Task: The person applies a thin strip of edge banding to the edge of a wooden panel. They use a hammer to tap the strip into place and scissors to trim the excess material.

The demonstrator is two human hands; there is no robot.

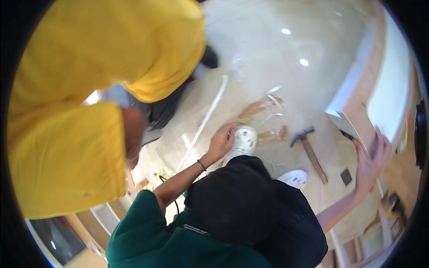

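Observation:
My right hand (372, 156) grips the near end of a white panel with a wood-coloured edge (364, 96), thumb on one side and fingers on the other. The panel runs away from me along the right. My left hand (221, 143) is low by my white clog (245, 139), its fingers curled together. Whatever those fingers hold, if anything, is too small to make out. Brown packing tape scraps (259, 107) lie just beyond them. Between my other clog (295, 178) and the panel, a claw hammer (312, 156) rests on the floor.
A person in a yellow shirt (107, 53) bends close on my left, one arm (133, 136) hanging down. A long white strip (208, 116) crosses the floor. A small dark square (346, 177) lies near the hammer. Boards (107, 219) stand lower left; a wooden surface (402, 167) is far right.

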